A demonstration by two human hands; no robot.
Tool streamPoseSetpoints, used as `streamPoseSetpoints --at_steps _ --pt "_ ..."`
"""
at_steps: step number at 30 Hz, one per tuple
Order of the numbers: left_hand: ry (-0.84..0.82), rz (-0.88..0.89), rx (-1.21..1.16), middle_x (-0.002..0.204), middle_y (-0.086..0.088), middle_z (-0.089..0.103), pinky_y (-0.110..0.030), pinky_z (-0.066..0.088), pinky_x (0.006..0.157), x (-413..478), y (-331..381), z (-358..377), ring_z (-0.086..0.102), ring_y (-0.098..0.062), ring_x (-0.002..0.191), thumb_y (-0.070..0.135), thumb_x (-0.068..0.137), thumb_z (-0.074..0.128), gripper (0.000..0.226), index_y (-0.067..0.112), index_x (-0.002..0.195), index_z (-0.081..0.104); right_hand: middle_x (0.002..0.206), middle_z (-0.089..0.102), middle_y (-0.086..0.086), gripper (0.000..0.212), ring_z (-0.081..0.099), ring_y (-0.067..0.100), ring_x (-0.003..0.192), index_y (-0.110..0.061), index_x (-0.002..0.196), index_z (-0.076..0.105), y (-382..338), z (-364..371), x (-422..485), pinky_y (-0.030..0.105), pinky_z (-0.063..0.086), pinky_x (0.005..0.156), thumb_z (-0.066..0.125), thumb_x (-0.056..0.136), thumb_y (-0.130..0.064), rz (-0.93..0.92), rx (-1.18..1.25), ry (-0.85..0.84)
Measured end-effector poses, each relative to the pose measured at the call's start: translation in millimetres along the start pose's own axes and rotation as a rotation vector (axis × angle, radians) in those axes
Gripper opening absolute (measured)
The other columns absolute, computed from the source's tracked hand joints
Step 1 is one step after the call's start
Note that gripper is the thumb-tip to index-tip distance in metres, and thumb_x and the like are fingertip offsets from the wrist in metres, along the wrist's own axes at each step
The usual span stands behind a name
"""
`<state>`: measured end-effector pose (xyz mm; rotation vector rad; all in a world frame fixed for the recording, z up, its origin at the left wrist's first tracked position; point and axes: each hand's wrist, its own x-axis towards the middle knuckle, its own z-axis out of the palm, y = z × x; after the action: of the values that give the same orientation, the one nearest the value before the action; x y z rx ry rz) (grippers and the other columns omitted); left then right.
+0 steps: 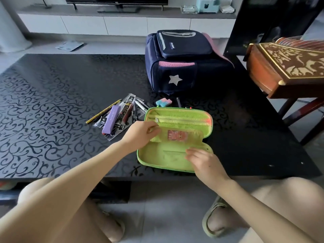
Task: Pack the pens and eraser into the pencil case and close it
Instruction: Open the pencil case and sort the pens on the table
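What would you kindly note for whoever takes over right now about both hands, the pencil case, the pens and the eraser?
Left hand pinches the inner flap of the pencil case, which lies open on the table.
Right hand rests on its near half; hold unclear.
Pens lie piled left of the case, eraser just behind it.
Done: case open.
To do: pack everything, zip shut.

Black patterned table (52, 106), white cabinet (105, 25), tiled floor (157, 207).
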<state>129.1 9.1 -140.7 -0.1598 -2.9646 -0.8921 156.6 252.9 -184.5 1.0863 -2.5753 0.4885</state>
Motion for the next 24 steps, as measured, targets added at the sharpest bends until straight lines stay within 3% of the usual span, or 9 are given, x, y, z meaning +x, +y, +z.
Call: streamPoseSetpoints --at_steps 2,4,7,9,11,13,16,20,24 --pt "0.021 -0.045 -0.024 0.076 0.005 0.061 -0.025 0.04 0.058 0 -5 -2 0.054 -0.015 0.068 0.027 0.089 0.059 0.021 0.01 0.099 0.066 0.08 0.074 0.006 0.042 0.071 0.022 0.078 -0.005 0.075 0.075 -3 -7 3 0.03 0.058 0.063 0.078 0.043 0.022 0.02 0.034 -0.028" --pt "0.039 -0.072 -0.058 0.087 0.002 0.066 -0.027 0.047 0.069 -1 -12 -6 0.058 -0.015 0.076 0.027 0.087 0.063 0.022 0.011 0.102 0.067 0.08 0.074 0.006 0.033 0.07 0.022 0.076 -0.003 0.08 0.075 -10 -19 12 0.029 0.058 0.067 0.075 0.056 0.018 0.037 0.088 0.054" --pt "0.108 -0.116 -0.095 0.089 0.001 0.066 -0.031 0.051 0.074 -6 -23 -13 0.06 -0.016 0.079 0.027 0.084 0.067 0.021 0.013 0.099 0.068 0.09 0.074 0.001 0.018 0.069 0.017 0.086 -0.008 0.091 0.074 -27 -34 42 0.028 0.054 0.081 0.071 0.075 -0.001 0.02 0.096 0.145" --pt "0.17 -0.168 -0.055 0.091 -0.001 0.065 -0.031 0.05 0.074 -13 -40 -19 0.06 -0.018 0.081 0.024 0.083 0.067 0.02 0.012 0.098 0.068 0.099 0.073 0.001 0.027 0.067 0.019 0.094 -0.013 0.097 0.073 -37 -28 68 0.034 0.052 0.085 0.078 0.071 -0.011 0.011 0.011 0.071" --pt "0.201 -0.16 0.102 0.093 -0.003 0.065 -0.032 0.05 0.076 -25 -57 -24 0.06 -0.022 0.086 0.022 0.084 0.066 0.017 0.012 0.097 0.069 0.102 0.072 0.004 0.036 0.066 0.025 0.096 -0.017 0.094 0.074 -45 -13 91 0.04 0.05 0.087 0.086 0.06 -0.017 -0.007 -0.089 -0.035" --pt "0.187 -0.052 0.42 0.081 -0.002 0.066 -0.03 0.051 0.068 -35 -74 -28 0.06 -0.024 0.079 0.024 0.076 0.074 0.013 0.014 0.084 0.073 0.096 0.073 0.004 0.038 0.067 0.026 0.092 -0.018 0.088 0.075 -48 3 107 0.04 0.051 0.085 0.089 0.053 -0.012 -0.022 -0.15 -0.092" --pt "0.074 -0.023 0.834 0.069 0.003 0.058 -0.028 0.047 0.061 -43 -88 -26 0.054 -0.019 0.068 0.045 0.066 0.078 0.025 0.022 0.069 0.07 0.084 0.073 -0.004 0.041 0.068 0.02 0.081 -0.019 0.086 0.075 -48 17 122 0.034 0.053 0.078 0.087 0.052 0.001 0.027 -0.134 -0.106" --pt "0.08 0.022 0.921 0.076 -0.002 0.057 -0.03 0.043 0.062 -48 -97 -18 0.052 -0.022 0.072 0.049 0.072 0.07 0.035 0.016 0.083 0.071 0.087 0.074 0.0 0.031 0.069 0.022 0.083 -0.014 0.09 0.074 -38 18 132 0.039 0.053 0.079 0.083 0.062 -0.003 0.063 -0.13 -0.102" --pt "0.122 0.014 0.811 0.078 -0.002 0.057 -0.032 0.046 0.063 -65 -103 -18 0.053 -0.024 0.073 0.043 0.073 0.068 0.037 0.015 0.097 0.069 0.105 0.071 0.003 0.028 0.065 0.024 0.099 -0.013 0.107 0.069 -30 22 136 0.041 0.046 0.092 0.071 0.079 -0.011 0.069 -0.134 -0.158"
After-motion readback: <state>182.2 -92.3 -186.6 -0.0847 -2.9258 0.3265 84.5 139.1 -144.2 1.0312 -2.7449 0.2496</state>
